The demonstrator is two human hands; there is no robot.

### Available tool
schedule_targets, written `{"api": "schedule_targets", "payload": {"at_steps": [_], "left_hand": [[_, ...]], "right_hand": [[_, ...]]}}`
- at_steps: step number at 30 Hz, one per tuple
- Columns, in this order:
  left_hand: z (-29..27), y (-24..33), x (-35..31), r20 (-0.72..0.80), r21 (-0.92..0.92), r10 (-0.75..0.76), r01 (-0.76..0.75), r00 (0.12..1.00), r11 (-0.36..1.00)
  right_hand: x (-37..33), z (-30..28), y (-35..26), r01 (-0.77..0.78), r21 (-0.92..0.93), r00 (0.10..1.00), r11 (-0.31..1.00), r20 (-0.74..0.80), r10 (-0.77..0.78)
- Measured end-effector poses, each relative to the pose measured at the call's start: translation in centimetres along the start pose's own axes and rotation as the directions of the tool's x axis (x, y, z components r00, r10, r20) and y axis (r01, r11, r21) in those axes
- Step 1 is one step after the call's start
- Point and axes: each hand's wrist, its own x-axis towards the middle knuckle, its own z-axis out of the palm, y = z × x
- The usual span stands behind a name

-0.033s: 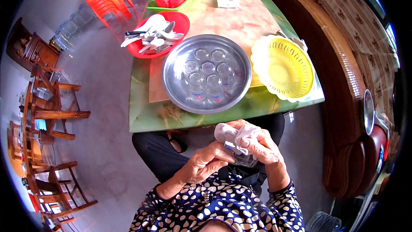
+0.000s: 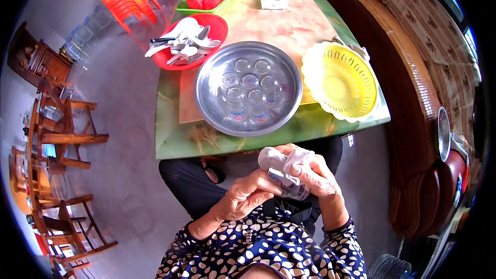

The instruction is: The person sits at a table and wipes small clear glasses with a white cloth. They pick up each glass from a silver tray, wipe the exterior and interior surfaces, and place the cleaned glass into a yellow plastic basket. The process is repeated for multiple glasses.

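Observation:
Over my lap, my left hand (image 2: 245,196) is closed around a clear drinking glass (image 2: 295,191), its fingers along the side. My right hand (image 2: 318,178) grips a white cloth (image 2: 281,161) bunched over the glass's rim. Part of the cloth's lower end is hidden by my fingers. Just ahead, at the table's near edge, a round steel tray (image 2: 206,108) holds several clear glasses (image 2: 249,80) grouped in its middle.
On the green-edged table (image 2: 175,144) stand a yellow slotted basket (image 2: 343,85), a red basin (image 2: 219,31) of spoons, a green basket (image 2: 227,4) with red cups, and a folded white cloth (image 2: 274,2). Wooden chairs (image 2: 72,137) are at left, a brown sofa (image 2: 392,72) at right.
The glass has turned slightly in my hands, so its blue marking shows less. The cloth has shifted a little with it. Everything on the table is unmoved.

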Motion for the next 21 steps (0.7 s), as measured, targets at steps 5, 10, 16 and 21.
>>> {"api": "schedule_targets", "payload": {"at_steps": [5, 10, 16, 21], "left_hand": [[-0.2, 0.3, 0.1, -0.21, -0.052, -0.048, 0.038, 0.977, 0.998], [0.5, -0.1, 0.4, -0.29, -0.117, -0.009, -0.026, 0.957, 0.993], [1.2, 0.8, 0.7, -0.316, -0.006, -0.012, 0.011, 0.949, 1.0], [0.8, 0.0, 0.1, -0.246, 0.267, 0.191, -0.123, 0.95, 0.956]], "right_hand": [[-1.2, 0.7, 1.7, 0.232, 0.16, 0.96, 0.959, -0.194, -0.2], [-0.5, 3.0, 2.0, 0.381, -0.537, 0.783, 0.753, -0.244, -0.571], [0.8, 3.3, 4.0, 0.446, -0.426, 0.681, 0.787, -0.408, -0.607], [1.5, 3.4, 3.1, 0.321, 0.104, 0.794, 0.941, -0.572, -0.207]]}}
